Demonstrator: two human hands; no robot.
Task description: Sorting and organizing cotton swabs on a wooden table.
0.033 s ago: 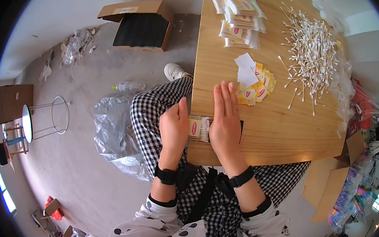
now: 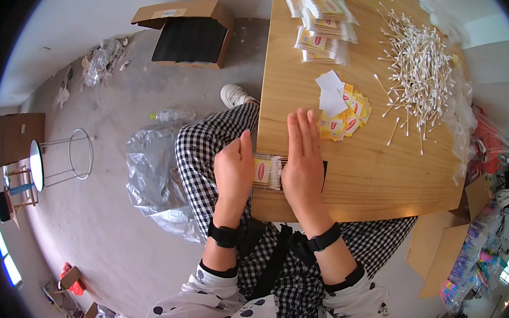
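left fingers curled, grip unclear, right fingers straight, swabs between; table edge left, room right

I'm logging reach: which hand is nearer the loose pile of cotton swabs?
Right: the right hand is over the table, to the lower left of the swab pile; the left hand is farther left, by the table's edge.

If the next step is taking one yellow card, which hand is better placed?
Probably the right hand: its fingers lie close to the yellow cards, while the left hand is farther away, by the left edge of the table.
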